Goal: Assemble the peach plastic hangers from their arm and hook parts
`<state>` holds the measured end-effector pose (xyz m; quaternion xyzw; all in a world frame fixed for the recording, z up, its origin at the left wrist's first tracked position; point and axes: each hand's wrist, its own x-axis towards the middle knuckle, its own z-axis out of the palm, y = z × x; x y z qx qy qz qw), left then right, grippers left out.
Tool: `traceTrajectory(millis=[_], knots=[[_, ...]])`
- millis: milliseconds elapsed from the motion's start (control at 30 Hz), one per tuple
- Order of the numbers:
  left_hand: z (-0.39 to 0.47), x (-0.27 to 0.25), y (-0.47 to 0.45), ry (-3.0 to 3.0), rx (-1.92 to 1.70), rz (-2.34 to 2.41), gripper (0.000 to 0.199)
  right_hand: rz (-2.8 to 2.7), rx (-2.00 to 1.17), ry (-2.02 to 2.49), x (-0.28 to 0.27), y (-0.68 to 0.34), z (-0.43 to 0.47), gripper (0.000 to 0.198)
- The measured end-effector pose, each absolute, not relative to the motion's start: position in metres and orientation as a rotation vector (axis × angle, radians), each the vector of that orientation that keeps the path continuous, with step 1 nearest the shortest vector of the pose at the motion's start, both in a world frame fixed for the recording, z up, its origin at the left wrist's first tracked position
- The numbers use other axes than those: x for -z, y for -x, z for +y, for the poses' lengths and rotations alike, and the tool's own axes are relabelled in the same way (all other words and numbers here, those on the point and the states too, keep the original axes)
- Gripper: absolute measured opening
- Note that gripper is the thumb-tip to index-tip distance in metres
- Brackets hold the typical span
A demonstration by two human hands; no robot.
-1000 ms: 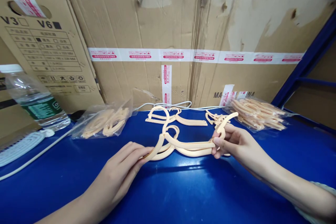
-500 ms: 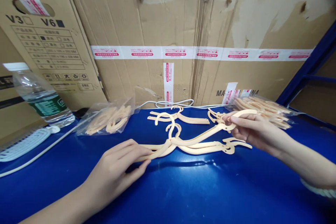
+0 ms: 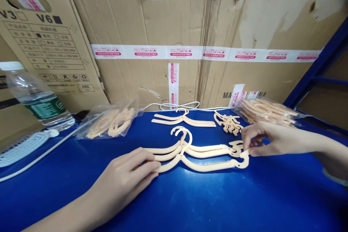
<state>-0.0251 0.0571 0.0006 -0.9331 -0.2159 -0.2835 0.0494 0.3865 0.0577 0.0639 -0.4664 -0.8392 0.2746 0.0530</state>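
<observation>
Flat on the blue table lies a peach plastic clothes hanger [image 3: 209, 168], nearest me, its hook pointing away. Its left end is under the fingertips of my left hand [image 3: 127, 175], which closes on it and hides that end. The thumb and fingers of my right hand [image 3: 268, 138] pinch the curled end piece [image 3: 241, 161] at its right tip. Right behind are more matching hangers [image 3: 208, 152], partly overlapping, with similar curled ends. Farther back are hanger arms with hooks [image 3: 199, 123] that show no end pieces, beside a small pile of curved pieces [image 3: 228, 121].
Clear bags of peach parts stand back left [image 3: 108, 121] and back right [image 3: 268, 110]. A water bottle [image 3: 40, 98], a pale slotted object [image 3: 25, 146] and a white cable [image 3: 51, 150] are at left. Cardboard boxes [image 3: 152, 18] wall off the back.
The front hanger, held raised and tilted before, is now down on the table, closer to me. My right hand has shifted slightly down and right with its end piece, which now sits at the arm's tip.
</observation>
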Motion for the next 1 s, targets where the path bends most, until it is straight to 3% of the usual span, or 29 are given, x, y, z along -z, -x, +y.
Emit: traceTrajectory(millis=[100, 300, 1000], knots=[[0.0570, -0.0007, 0.0238, 2.838, 0.873, -0.661, 0.016, -2.534, -0.829, 1.499, -0.0615, -0.3863, 0.0583, 0.031], [0.0565, -0.0022, 0.0240, 2.785, 0.836, -0.670, 0.019, -2.470, -0.678, 1.661, -0.0602, -0.3863, 0.0564, 0.009], [0.0604, 0.0005, 0.0277, 2.723, 0.824, -0.739, 0.024, -2.494, -0.494, 1.677, -0.0538, -0.3822, 0.0571, 0.010]])
